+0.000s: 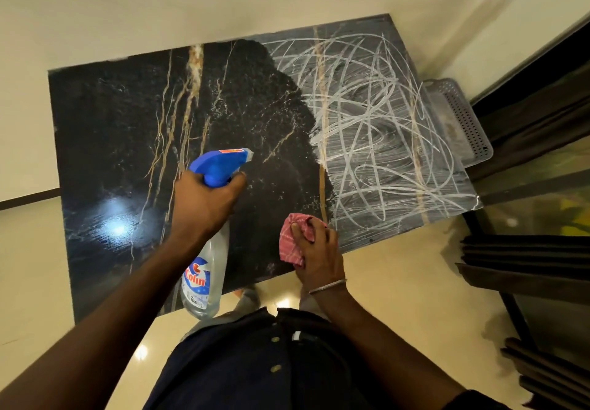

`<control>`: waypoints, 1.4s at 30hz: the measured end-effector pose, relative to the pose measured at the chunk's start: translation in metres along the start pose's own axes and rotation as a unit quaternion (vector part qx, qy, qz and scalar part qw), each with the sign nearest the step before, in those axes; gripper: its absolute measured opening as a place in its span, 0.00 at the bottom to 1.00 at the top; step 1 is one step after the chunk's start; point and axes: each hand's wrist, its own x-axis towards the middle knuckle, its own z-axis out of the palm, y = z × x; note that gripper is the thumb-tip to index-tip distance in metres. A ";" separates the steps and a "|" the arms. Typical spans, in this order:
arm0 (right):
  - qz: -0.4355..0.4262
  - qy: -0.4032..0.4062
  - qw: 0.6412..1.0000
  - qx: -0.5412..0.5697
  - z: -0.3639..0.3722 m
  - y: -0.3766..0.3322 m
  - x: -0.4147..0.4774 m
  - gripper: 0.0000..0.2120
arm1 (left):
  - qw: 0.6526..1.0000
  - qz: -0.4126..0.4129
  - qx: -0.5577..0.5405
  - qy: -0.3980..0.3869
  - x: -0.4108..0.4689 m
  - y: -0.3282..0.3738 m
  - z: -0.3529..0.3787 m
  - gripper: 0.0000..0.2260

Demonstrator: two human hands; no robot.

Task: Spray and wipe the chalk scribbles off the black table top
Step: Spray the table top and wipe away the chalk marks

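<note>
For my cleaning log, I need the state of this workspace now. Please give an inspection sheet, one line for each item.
Surface: black table top, left part clean, right part covered with chalk scribbles.
Job's things: spray bottle and pink cloth, both held.
Clutter: grey basket beside the table's right edge.
Hands: left hand grips the bottle; right hand grips the cloth.
Cables: nothing seen.
Surroundings: cream wall, glossy floor.

Cream walls (159, 0) meet in corner. Dark skirting (28, 194) at left. Glossy beige floor (32, 266) reflects lamp glare. Grey perforated basket (459, 122) near dark window frame (549, 68). Dark curtain (523, 256) pleated at right.
</note>
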 end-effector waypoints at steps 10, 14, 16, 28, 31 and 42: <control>-0.194 -0.067 0.978 -0.044 0.000 0.017 0.004 0.40 | 0.999 -0.026 0.011 0.019 0.008 0.011 0.033 0.09; -0.125 0.016 0.992 -0.011 -0.022 0.061 0.006 0.38 | 1.000 -0.019 0.002 0.009 0.012 0.022 0.043 0.05; -0.058 0.040 0.997 -0.016 -0.030 0.082 0.005 0.39 | 1.000 -0.019 0.003 0.009 0.014 0.025 0.048 0.06; -0.205 -0.015 0.978 -0.038 -0.018 0.032 0.021 0.43 | 0.999 -0.031 0.005 0.026 0.016 0.037 0.071 0.07; -0.165 0.027 0.986 -0.027 -0.030 0.064 0.026 0.41 | 0.999 -0.033 -0.002 0.019 0.015 0.038 0.072 0.09; -0.086 0.036 0.995 -0.039 -0.037 0.061 0.051 0.37 | 0.997 -0.027 0.002 0.070 0.005 0.047 0.078 0.06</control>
